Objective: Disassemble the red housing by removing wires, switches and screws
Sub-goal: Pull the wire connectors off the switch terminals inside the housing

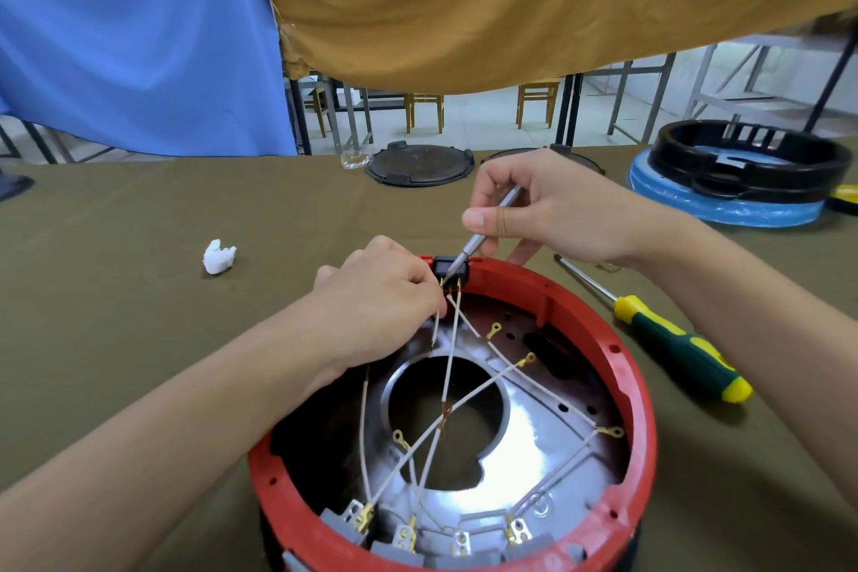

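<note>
**Prying wires off the black connector on the red housing**

The red housing (627, 367) fills the lower centre of the frame, standing on the desk (116, 293) with its open side up. It looks like stiff, thick plastic over a shiny metal plate, bulky enough to stay put; I would steady it by the rim.

The right hand (552, 209), above centre, pinches a slim metal tool (487, 228) like a pen, its tip at the black connector (451, 267) on the far rim. The left hand (380, 293) is curled, gripping the thin white wires (448, 367) just below the connector.

Those wires look limp with small brass ends, probably easy to bend; pull at the terminal, not mid-wire.

A yellow-green screwdriver (673, 348) lies to the right.
</note>
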Demonstrator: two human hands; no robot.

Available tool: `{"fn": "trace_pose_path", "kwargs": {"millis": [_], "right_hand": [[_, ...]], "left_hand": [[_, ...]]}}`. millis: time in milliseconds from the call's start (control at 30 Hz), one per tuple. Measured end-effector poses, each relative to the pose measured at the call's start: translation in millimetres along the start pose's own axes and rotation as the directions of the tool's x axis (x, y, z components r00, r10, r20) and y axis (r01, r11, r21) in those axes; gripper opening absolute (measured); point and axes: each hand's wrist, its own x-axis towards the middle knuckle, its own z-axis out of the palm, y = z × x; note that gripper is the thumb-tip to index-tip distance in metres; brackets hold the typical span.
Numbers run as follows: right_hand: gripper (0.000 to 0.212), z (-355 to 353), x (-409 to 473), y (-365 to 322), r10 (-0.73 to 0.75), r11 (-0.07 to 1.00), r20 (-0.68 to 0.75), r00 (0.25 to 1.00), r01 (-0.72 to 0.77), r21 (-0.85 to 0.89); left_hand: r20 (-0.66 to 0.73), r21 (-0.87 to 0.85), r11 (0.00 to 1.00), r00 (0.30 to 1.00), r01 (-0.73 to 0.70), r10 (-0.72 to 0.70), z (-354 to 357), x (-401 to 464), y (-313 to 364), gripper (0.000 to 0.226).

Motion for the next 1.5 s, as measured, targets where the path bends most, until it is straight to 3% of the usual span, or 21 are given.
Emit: {"fn": "trace_pose_path", "kwargs": {"millis": [300, 467, 567, 733, 867, 1000, 1167, 1333, 1500], "right_hand": [[0.019, 4.9, -0.2, 13.6, 0.115, 0.984, 0.012, 0.993, -0.116, 0.138], [0.019, 4.5, 1.7, 11.7, 0.090, 0.990, 0.025, 0.996, -0.092, 0.104], [0.016, 0.4, 0.7, 12.3, 0.083, 0.981, 0.018, 0.996, -0.085, 0.175], [0.013, -8.2, 3.0, 14.4, 0.125, 0.859, 0.003, 0.992, -0.110, 0.500], [0.019, -6.7, 5.0, 13.6, 0.150, 0.856, 0.034, 0.988, -0.146, 0.496], [0.027, -5.1, 5.9, 5.1, 0.180, 0.765, 0.071, 0.981, -0.185, 0.616], [0.030, 1.0, 5.0, -12.5, 0.275, 0.787, 0.032, 0.961, -0.244, 0.567], [0.032, 13.8, 2.3, -21.1, 0.126, 0.840, 0.046, 0.991, -0.131, 0.527], [0.036, 18.5, 1.2, -23.9, 0.094, 0.867, -0.054, 0.994, -0.055, 0.496]], "left_hand": [[-0.014, 0.040, 0.999, 1.000, -0.010, 0.010, 0.5, 0.4, -0.9, 0.031], [-0.014, -0.024, 1.000, 1.000, -0.013, 0.012, -0.7, 1.9, 0.2, 0.031], [-0.003, -0.032, 0.999, 1.000, -0.009, 0.009, -2.3, 1.4, 0.0, 0.026], [0.066, -0.232, 0.972, 0.997, 0.042, -0.027, -18.5, 2.7, 0.2, 0.022], [-0.005, -0.322, 0.947, 1.000, -0.015, 0.015, -26.8, 9.0, -3.9, 0.024], [-0.022, -0.403, 0.908, 0.993, -0.115, 0.116, -22.5, 10.0, -6.0, 0.020], [-0.086, -0.440, 0.876, 0.981, -0.196, 0.176, -21.1, 10.8, -8.0, 0.020], [-0.116, -0.398, 0.857, 0.945, -0.327, 0.307, -14.9, 13.1, -8.7, 0.019], [-0.166, -0.358, 0.851, 0.923, -0.384, 0.347, -13.7, 14.7, -9.4, 0.017]]}}
